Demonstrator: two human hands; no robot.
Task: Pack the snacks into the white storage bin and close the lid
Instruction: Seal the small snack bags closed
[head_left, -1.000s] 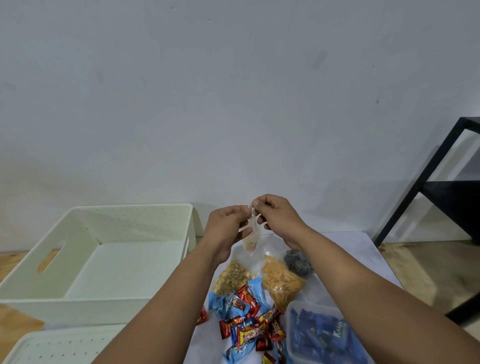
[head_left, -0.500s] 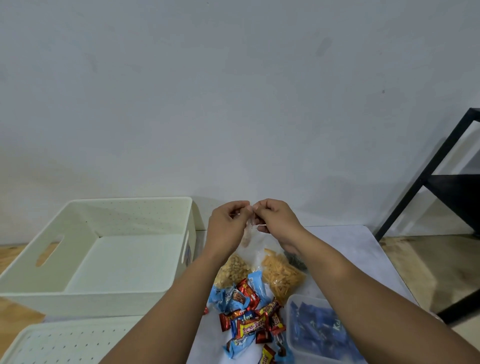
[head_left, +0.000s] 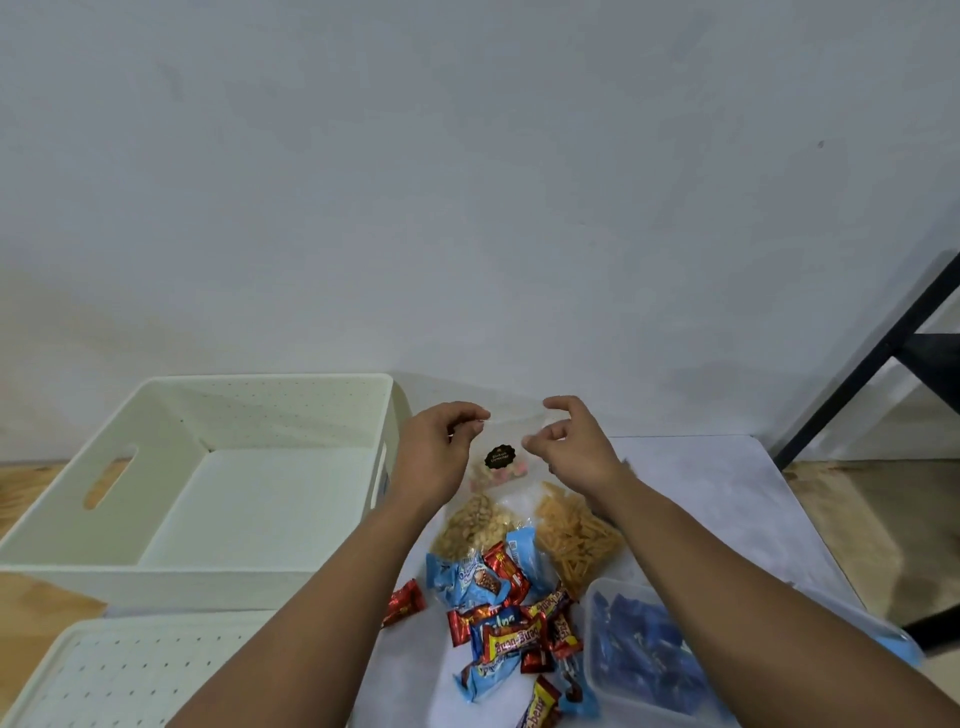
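Observation:
Between my hands hangs a clear plastic bag (head_left: 506, 457) with a round black label and a few pink and pale sweets at its bottom. My left hand (head_left: 434, 457) pinches its top left corner, and my right hand (head_left: 574, 447) holds the top right edge. The white storage bin (head_left: 124, 574) stands empty to the left with its lid off. Its perforated lid (head_left: 130, 675) lies flat in front of it. Below the bag lie a bag of nuts (head_left: 470, 525), a bag of orange sticks (head_left: 574, 535) and several wrapped candy bars (head_left: 498, 613).
A clear tub of blue-wrapped sweets (head_left: 644, 654) sits at the near right of the white table (head_left: 717, 499). A black metal shelf frame (head_left: 883, 358) stands at the right by the wall. The floor is wooden.
My hands were pinched together on the bag's neck; now they have moved apart and lower, spreading the bag's top so its black label shows.

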